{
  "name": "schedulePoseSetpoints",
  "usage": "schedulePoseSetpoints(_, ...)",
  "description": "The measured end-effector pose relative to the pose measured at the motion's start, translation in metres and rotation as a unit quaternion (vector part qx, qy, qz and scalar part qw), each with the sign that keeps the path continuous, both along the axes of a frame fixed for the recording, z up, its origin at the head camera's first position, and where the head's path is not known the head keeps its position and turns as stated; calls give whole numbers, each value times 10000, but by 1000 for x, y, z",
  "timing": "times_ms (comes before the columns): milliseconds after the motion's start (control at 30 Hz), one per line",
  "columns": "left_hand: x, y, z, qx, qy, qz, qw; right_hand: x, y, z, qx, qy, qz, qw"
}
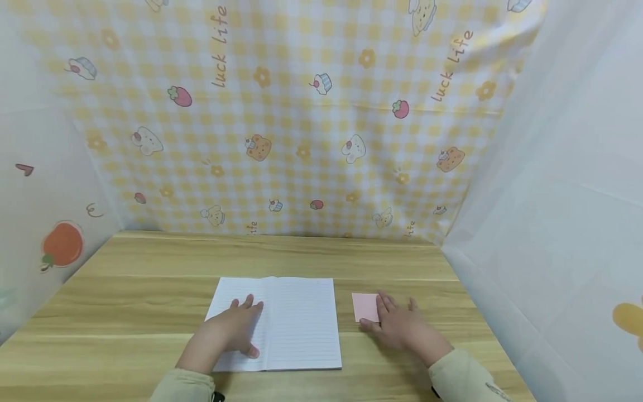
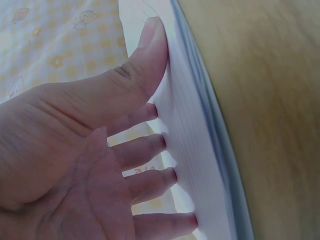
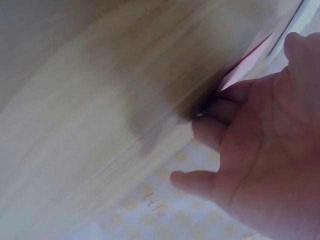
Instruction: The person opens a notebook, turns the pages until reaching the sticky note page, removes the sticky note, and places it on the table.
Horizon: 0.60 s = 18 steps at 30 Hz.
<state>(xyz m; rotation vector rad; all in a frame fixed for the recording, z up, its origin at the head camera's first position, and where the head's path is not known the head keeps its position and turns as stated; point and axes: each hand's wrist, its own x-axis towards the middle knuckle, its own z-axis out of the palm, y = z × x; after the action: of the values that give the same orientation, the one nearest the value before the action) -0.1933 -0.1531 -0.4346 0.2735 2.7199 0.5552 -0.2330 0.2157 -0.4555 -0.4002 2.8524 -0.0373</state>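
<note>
An open lined notebook [image 1: 303, 324] lies flat on the wooden table. My left hand [image 1: 236, 326] rests on its left page, fingers spread and the thumb apart; the left wrist view shows the fingertips [image 2: 172, 175] pressing on the paper. To the notebook's right lies a small square of pink paper [image 1: 365, 304]. My right hand [image 1: 399, 326] touches it, with fingers along its right edge and the thumb by its lower edge. From the right wrist, the little finger sticks out and a strip of pink paper [image 3: 245, 67] shows beyond the fingers.
The wooden table [image 1: 125, 312] meets a yellow checked curtain [image 1: 301, 123] at the back. A pale sheet with printed fruit [image 1: 62, 244] hangs on the left, and a white sheet [image 1: 562, 167] on the right.
</note>
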Motion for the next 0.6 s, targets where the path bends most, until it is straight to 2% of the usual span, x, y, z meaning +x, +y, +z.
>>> schedulePoseSetpoints(133,-1,0,0,-79,-19,26,10000,0,-16,2,8,-1,19,10000)
schedulePoseSetpoints(367,-1,1,-3,-69,-44,37,10000,4,-47,3,-259,-287,569,9976)
schedulePoseSetpoints(467,-2,1,-4,-31,-16,24,10000,3,-40,-2,-305,-201,577,9977)
schedulePoseSetpoints(600,-2,1,-3,-22,-5,3,10000,1,-15,-4,-444,-152,355,9983)
